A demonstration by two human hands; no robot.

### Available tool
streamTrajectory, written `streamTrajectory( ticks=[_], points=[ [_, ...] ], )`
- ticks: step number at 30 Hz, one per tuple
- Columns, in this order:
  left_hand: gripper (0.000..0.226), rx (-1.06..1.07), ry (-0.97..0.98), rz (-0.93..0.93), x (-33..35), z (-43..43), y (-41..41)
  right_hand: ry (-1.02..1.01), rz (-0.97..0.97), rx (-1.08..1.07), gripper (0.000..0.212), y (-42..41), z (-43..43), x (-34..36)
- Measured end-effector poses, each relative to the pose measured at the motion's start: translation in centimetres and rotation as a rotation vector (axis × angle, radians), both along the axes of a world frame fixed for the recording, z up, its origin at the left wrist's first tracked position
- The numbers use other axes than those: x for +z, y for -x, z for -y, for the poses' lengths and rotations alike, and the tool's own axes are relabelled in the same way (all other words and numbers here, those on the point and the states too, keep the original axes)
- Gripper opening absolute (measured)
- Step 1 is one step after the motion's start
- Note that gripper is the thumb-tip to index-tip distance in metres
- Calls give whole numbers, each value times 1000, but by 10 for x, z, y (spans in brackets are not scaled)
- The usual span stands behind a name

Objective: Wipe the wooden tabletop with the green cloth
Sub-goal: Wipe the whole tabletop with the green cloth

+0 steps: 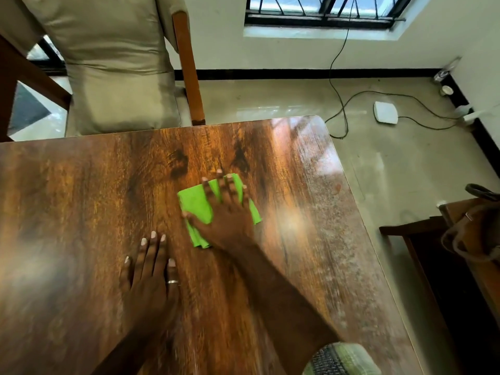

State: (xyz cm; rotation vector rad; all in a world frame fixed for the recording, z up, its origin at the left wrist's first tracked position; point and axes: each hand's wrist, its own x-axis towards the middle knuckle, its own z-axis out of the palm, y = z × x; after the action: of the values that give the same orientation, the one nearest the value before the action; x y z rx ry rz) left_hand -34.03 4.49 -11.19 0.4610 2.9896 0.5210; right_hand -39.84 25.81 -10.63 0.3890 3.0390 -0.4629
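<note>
Green cloth (198, 205), folded, lies flat on wooden tabletop (81, 198) around mid-width, nearer the far edge than the near one. Right hand (226, 212) presses on it, fingers straight and spread apart. Left hand (150, 274) rests flat on bare wood just beside the cloth, fingers straight, slightly apart, ring (172, 281) on one. Cushioned chair (116, 63) at far edge.
</note>
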Motion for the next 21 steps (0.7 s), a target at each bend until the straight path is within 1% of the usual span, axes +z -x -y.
streamTrajectory(
  ticks=[5, 10, 13, 17, 21],
  points=[
    [59, -11, -2, 0, 1, 0, 0, -84, 108, -164, 93, -19, -119, 7],
    [60, -17, -1, 9, 1, -1, 1, -108, 126, -261, 94, -40, -220, 14],
    [61, -16, -6, 20, 3, -1, 1, -118, 115, -251, 93, -46, -241, 17],
    [61, -24, -18, 19, 5, 0, 0, -99, 102, -233, 93, -58, -241, 18],
    [61, -29, -37, 32, 4, 0, -1, -70, 109, -231, 92, -91, -238, 17]
  ],
)
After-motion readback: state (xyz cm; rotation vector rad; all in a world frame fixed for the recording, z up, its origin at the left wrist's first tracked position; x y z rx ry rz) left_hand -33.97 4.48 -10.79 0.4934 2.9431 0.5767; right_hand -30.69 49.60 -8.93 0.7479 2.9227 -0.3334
